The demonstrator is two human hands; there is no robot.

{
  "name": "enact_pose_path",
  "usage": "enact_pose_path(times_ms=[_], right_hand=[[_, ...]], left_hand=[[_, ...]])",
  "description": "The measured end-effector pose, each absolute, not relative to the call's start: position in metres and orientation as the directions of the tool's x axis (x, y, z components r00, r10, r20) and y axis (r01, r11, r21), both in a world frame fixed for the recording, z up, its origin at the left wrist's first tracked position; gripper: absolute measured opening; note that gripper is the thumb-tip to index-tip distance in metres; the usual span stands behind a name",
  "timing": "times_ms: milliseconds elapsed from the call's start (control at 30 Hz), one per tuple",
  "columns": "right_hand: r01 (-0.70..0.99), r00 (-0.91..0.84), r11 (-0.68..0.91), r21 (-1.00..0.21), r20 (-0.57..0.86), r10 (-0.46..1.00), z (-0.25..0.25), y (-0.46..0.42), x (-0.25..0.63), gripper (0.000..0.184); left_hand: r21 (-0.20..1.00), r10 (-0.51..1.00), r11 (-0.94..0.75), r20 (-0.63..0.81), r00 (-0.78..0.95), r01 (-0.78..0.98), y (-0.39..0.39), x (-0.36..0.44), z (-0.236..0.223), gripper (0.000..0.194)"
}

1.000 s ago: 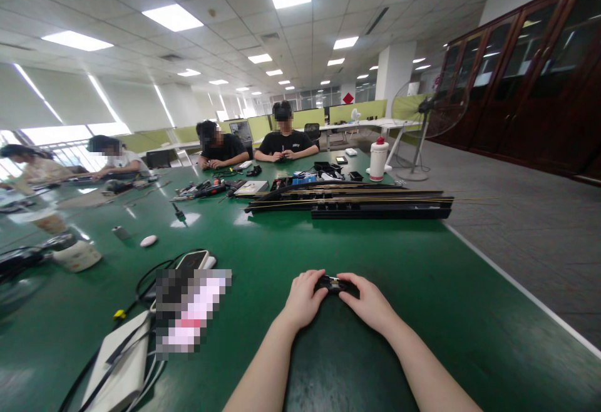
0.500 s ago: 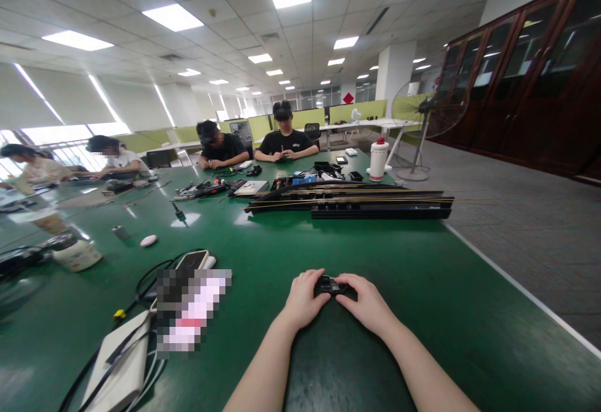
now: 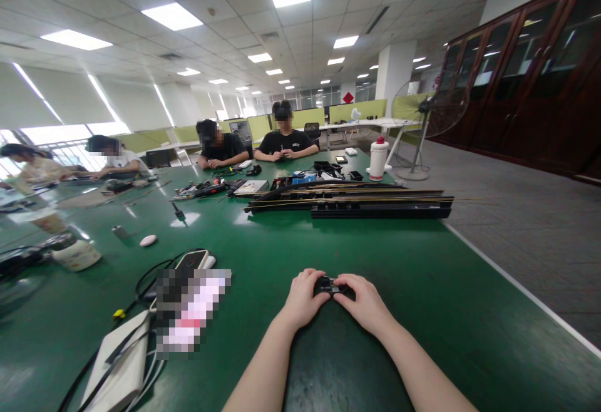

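Both my hands grip a small black plastic part point(image 3: 331, 285) low over the green table point(image 3: 263, 243), one at each end. My left hand point(image 3: 305, 297) curls round its left end, thumb at the near side and fingers at the far side. On the opposite end, my right hand point(image 3: 364, 299) closes in the same way. A greyish piece shows in the middle of the part, between my fingertips. The part's exact kind is too small to make out, and its ends are hidden by my fingers.
Left of my arms lie a phone point(image 3: 192, 263), cables and a white box point(image 3: 117, 362). Long black rails point(image 3: 380, 213) with thin yellowish rods lie across the table ahead. A white bottle point(image 3: 378, 160) stands behind them. Several people sit farther off; a fan point(image 3: 425, 108) stands right.
Almost nothing differs. Both hands keep hold of the black part in the same place, with at most a slight shift of the fingers.
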State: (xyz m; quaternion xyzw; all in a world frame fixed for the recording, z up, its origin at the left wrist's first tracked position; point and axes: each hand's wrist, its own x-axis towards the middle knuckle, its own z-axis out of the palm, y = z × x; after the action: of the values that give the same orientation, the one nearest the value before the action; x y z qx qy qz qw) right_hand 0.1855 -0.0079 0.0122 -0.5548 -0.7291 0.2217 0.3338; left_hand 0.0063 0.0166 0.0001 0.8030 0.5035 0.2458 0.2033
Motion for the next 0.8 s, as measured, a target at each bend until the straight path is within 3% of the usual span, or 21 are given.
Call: enact_pose_path(times_ms=[467,800], right_hand=[[0.654,-0.149,0.272,-0.706,0.232,0.961,0.0092,-0.0074,0.186,0.017],[0.509,-0.064,0.203,-0.836,0.199,0.978,0.0106,-0.0059,0.1894,0.021]], left_hand=[[0.596,0.892,-0.439,0.201,0.405,0.672,0.0155,0.0043,0.0029,0.039],[0.593,0.897,-0.431,0.199,0.395,0.68,0.0146,0.006,0.0058,0.038]])
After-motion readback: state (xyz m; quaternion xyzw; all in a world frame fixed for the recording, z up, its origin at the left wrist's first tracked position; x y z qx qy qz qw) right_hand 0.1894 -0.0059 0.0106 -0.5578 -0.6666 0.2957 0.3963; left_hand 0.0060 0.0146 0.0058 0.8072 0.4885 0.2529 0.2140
